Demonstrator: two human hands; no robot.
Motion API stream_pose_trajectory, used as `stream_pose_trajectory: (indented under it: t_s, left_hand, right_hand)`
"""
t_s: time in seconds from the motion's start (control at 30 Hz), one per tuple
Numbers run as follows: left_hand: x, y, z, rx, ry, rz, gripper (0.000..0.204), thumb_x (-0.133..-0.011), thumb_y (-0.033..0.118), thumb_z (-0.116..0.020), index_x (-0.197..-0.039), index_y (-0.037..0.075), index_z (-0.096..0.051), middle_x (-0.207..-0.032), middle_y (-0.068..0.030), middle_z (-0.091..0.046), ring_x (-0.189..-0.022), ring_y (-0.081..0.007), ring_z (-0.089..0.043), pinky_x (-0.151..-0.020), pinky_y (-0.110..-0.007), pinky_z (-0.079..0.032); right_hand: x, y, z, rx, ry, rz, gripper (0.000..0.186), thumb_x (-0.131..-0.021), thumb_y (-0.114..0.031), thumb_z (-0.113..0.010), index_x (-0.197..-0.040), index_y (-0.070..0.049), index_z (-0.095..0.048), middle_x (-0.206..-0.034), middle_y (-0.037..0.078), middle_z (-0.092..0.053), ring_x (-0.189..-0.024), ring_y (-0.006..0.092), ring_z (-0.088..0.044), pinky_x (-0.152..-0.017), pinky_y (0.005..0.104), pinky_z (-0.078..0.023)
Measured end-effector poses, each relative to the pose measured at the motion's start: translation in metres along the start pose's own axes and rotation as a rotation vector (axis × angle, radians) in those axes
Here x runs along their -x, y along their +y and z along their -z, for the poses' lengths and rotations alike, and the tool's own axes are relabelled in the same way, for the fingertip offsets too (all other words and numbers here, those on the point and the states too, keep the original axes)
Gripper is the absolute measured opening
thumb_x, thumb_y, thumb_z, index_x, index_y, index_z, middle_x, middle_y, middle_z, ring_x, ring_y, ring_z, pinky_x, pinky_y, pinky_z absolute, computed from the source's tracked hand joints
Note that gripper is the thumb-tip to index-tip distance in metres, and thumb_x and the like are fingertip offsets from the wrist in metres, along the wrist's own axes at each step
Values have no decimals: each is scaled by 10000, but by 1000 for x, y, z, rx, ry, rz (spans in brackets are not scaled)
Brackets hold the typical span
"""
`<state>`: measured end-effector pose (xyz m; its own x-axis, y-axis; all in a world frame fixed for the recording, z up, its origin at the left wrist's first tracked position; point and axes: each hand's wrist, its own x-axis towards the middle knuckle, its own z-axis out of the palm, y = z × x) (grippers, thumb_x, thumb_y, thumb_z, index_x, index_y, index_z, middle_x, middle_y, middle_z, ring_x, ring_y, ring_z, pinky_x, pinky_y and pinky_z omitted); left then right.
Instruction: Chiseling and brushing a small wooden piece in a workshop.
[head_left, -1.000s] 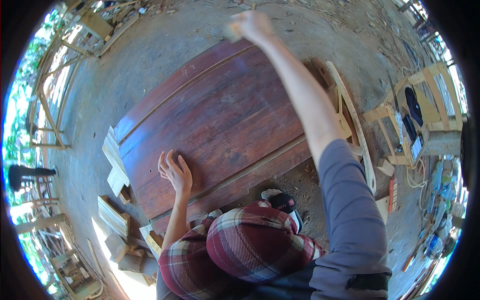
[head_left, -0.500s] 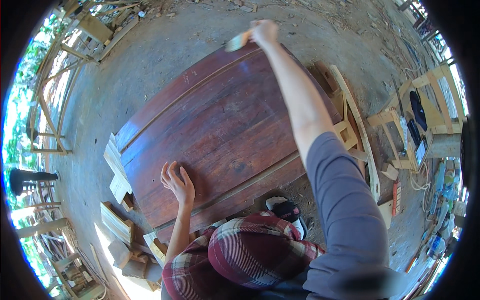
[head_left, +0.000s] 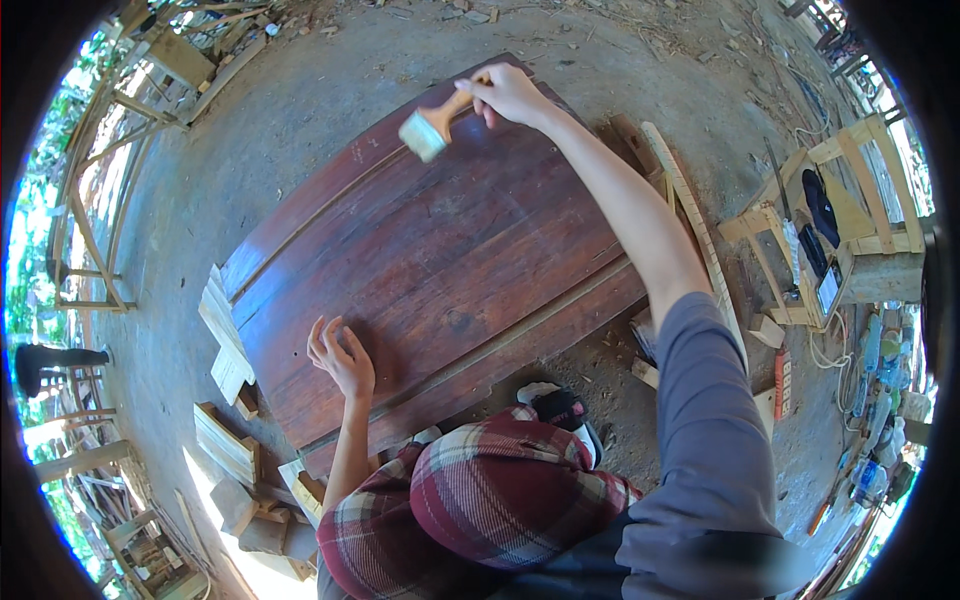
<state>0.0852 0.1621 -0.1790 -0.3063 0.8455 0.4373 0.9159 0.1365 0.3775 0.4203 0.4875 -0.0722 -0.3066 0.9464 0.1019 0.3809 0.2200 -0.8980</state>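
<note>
Your right hand (head_left: 512, 95) is closed around the wooden handle of a flat paintbrush (head_left: 432, 124), arm fully extended toward the far end of the dark reddish wooden panel (head_left: 430, 260). Compared with a second ago, the brush has come back from the far edge, and its pale bristles now sit over the panel near the groove along its long side; whether they touch the surface cannot be told. Judge this as a return stroke over the far section. Your left hand (head_left: 343, 360) remains spread, fingertips pressed on the panel's near portion, bracing you. Pale wood offcuts (head_left: 225, 335) lie beside the panel's left end.
</note>
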Motion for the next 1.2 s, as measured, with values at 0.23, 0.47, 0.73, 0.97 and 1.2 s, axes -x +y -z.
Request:
stream_pose_trajectory:
  t_s: [0.23,0.47,0.73,0.97,1.2]
  left_hand:
    - [-5,10,-5,37,28,-4,211,-892,115,-574,-1101,91,-588,-1293,-142,-459,-1239,-334,-370,-1040,-482,-258]
    - [-7,-2,1,4,56,11,224,-886,138,-580,-1108,108,-582,-1286,-131,-456,-1242,-336,-372,-1030,-480,-274]
    - [-3,2,-8,41,107,39,236,-878,138,-587,-1114,121,-581,-1295,-112,-457,-1257,-315,-361,-1039,-474,-267]
    - [1,1,-2,63,100,73,214,-841,101,-588,-1054,102,-605,-1256,-126,-474,-1249,-326,-363,-1037,-479,-269]
    - [-1,5,-10,109,161,48,126,-816,78,-608,-933,107,-645,-1251,-113,-492,-1243,-337,-370,-1032,-483,-267]
  right_hand:
    - [64,70,173,425,461,-283,404,-915,-413,-597,-937,-25,-708,-746,130,-696,-610,156,-675,-555,283,-547]
    - [110,-52,100,741,402,-13,413,-908,-410,-556,-912,-21,-694,-763,196,-679,-748,321,-691,-642,396,-523]
    - [164,-105,-130,271,-132,273,299,-819,-294,-646,-730,-10,-668,-668,189,-645,-627,308,-664,-600,374,-518]
    - [162,-119,-125,344,-165,3,380,-831,-347,-665,-697,8,-649,-653,196,-643,-632,327,-662,-624,394,-523]
    - [114,-10,-135,166,175,219,365,-823,-325,-687,-678,10,-673,-624,144,-664,-570,239,-665,-552,339,-515]
